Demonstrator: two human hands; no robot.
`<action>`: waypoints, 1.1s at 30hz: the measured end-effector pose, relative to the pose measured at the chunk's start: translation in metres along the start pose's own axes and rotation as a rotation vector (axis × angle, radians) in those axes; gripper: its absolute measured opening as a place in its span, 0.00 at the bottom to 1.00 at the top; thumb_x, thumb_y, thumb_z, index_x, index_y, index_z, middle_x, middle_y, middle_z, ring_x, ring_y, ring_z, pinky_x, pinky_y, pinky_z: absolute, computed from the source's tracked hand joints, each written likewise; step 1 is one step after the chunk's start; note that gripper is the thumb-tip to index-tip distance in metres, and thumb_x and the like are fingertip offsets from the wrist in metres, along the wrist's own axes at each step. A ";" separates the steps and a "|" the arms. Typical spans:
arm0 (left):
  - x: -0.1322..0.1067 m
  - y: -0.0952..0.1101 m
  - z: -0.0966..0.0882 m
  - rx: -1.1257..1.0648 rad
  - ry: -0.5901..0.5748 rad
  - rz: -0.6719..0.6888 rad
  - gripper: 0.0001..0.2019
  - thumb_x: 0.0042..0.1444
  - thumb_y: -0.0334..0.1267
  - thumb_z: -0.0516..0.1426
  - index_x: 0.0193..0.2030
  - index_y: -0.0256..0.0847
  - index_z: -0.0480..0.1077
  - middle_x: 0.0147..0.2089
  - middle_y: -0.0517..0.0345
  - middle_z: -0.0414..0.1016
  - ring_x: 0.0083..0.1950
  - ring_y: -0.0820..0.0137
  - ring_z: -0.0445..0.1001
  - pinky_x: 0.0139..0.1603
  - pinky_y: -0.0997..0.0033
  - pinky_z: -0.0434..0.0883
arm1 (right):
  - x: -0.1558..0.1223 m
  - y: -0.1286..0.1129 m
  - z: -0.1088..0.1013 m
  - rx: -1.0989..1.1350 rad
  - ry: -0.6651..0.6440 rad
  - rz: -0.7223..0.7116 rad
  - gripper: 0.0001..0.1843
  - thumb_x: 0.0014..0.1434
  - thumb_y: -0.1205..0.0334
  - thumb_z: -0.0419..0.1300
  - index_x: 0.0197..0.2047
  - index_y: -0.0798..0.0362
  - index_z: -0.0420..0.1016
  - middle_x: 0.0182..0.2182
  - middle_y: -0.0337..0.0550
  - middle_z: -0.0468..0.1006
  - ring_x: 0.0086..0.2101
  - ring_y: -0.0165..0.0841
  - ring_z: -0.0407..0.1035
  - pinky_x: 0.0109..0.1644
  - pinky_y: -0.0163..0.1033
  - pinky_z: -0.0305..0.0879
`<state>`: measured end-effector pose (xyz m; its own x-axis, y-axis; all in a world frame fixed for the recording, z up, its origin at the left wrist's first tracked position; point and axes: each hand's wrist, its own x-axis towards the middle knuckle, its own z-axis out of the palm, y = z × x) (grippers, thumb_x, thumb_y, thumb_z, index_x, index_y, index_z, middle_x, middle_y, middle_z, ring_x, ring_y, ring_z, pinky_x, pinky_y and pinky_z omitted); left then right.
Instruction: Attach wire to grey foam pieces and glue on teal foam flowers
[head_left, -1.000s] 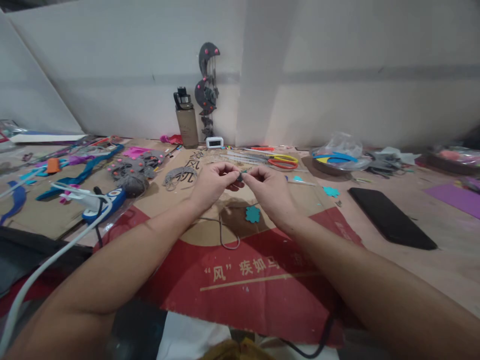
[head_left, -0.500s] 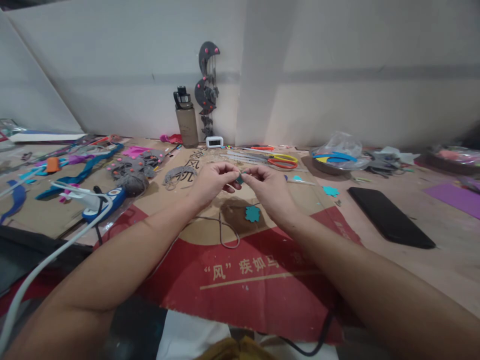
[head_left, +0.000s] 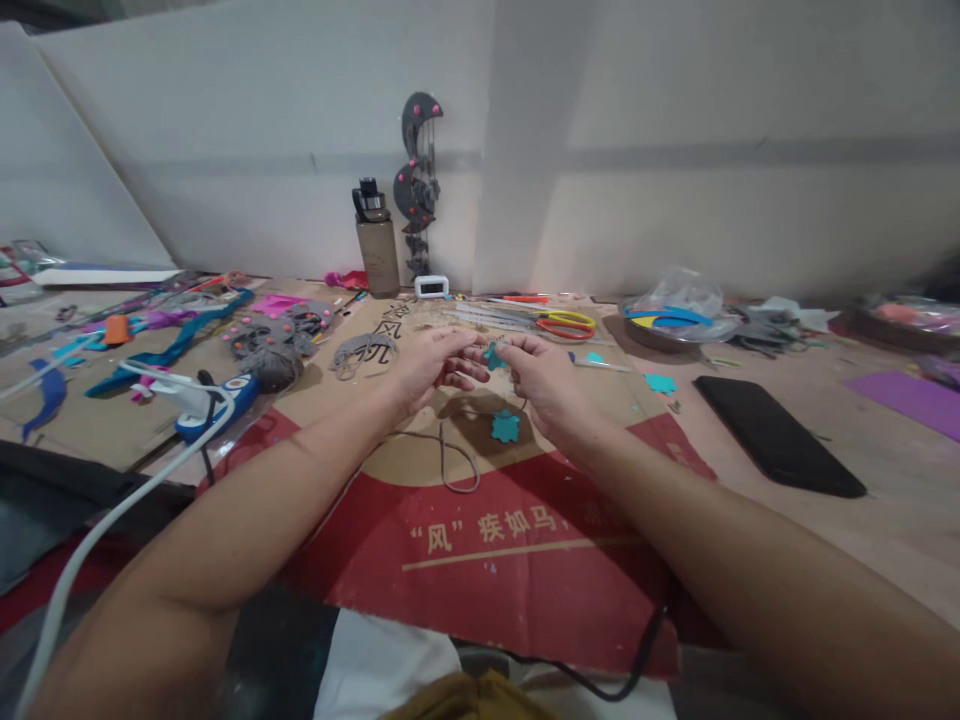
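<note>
Between the fingertips of my right hand [head_left: 544,385] is a small teal flower-shaped cutout [head_left: 493,355], pinched at its right edge. My left hand [head_left: 442,368] is just left of the cutout, its fingers loosely apart and holding nothing I can see; whether a fingertip touches the cutout is unclear. Below the hands, a second teal cutout [head_left: 505,427] lies flat on the red and tan cardboard [head_left: 480,590]. A thin grey cord [head_left: 459,490] makes a loop on the cardboard, and part of it runs near my right hand.
Behind the hands lie orange-handled scissors [head_left: 564,323]. A bottle [head_left: 378,255] and small white clock [head_left: 431,287] stand by the wall. To the right are a black phone [head_left: 776,435] and a bowl [head_left: 660,335] with plastic. At left, a blue power strip [head_left: 232,400] and grey yarn [head_left: 277,368].
My left fingers have loosened and drawn slightly away from the teal cutout, which both hands were pinching. The cutout is now more visible, in my right fingers. The view has shifted slightly.
</note>
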<state>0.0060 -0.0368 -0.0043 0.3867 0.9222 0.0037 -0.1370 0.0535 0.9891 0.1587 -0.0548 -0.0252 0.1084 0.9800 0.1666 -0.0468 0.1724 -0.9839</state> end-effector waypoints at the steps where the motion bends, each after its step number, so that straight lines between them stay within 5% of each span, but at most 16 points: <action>1: 0.000 -0.001 0.000 0.015 -0.005 0.012 0.14 0.51 0.44 0.61 0.39 0.35 0.70 0.32 0.56 0.74 0.28 0.72 0.77 0.24 0.76 0.70 | 0.000 0.000 0.000 0.025 -0.002 0.019 0.09 0.46 0.57 0.61 0.24 0.51 0.67 0.16 0.29 0.57 0.19 0.24 0.46 0.23 0.36 0.41; 9: 0.002 -0.004 -0.001 0.149 0.059 0.064 0.07 0.52 0.38 0.58 0.29 0.35 0.68 0.28 0.57 0.74 0.26 0.74 0.75 0.24 0.77 0.69 | -0.003 0.000 0.002 0.113 -0.024 0.052 0.11 0.44 0.57 0.63 0.26 0.51 0.65 0.17 0.27 0.55 0.18 0.23 0.43 0.23 0.36 0.39; 14: 0.006 -0.006 -0.007 0.321 0.144 0.087 0.17 0.59 0.42 0.52 0.21 0.36 0.65 0.20 0.57 0.69 0.21 0.74 0.71 0.23 0.76 0.67 | -0.003 0.002 0.003 0.080 -0.024 -0.025 0.10 0.46 0.56 0.62 0.25 0.51 0.65 0.18 0.29 0.59 0.20 0.23 0.46 0.25 0.35 0.46; 17: 0.008 -0.011 -0.007 0.351 0.165 0.154 0.17 0.61 0.43 0.52 0.25 0.36 0.67 0.23 0.56 0.71 0.23 0.75 0.72 0.24 0.76 0.67 | -0.003 0.002 0.002 0.051 -0.023 -0.034 0.10 0.46 0.55 0.62 0.25 0.51 0.66 0.18 0.29 0.58 0.20 0.24 0.46 0.25 0.35 0.46; 22: 0.010 -0.016 -0.005 0.327 0.177 0.232 0.03 0.55 0.33 0.57 0.36 0.36 0.71 0.30 0.58 0.74 0.28 0.77 0.72 0.25 0.79 0.64 | -0.003 0.004 0.002 0.015 -0.015 -0.027 0.11 0.45 0.53 0.60 0.26 0.51 0.65 0.17 0.27 0.55 0.19 0.25 0.45 0.25 0.36 0.45; 26: 0.011 -0.013 -0.004 0.284 0.168 0.215 0.06 0.55 0.37 0.58 0.34 0.35 0.72 0.26 0.59 0.72 0.25 0.79 0.69 0.25 0.78 0.62 | -0.004 0.003 0.002 -0.015 -0.008 -0.048 0.12 0.45 0.52 0.60 0.26 0.51 0.64 0.18 0.28 0.57 0.20 0.25 0.46 0.25 0.35 0.45; 33: 0.009 0.000 0.009 0.206 0.119 0.182 0.15 0.51 0.48 0.61 0.32 0.35 0.72 0.32 0.55 0.75 0.33 0.75 0.73 0.29 0.77 0.64 | -0.003 -0.001 0.004 0.002 0.065 -0.103 0.13 0.46 0.52 0.60 0.27 0.53 0.67 0.20 0.30 0.62 0.22 0.26 0.50 0.27 0.35 0.47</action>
<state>0.0175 -0.0322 -0.0031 0.2614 0.9486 0.1782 -0.0014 -0.1843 0.9829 0.1547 -0.0577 -0.0245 0.1772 0.9486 0.2623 -0.0342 0.2723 -0.9616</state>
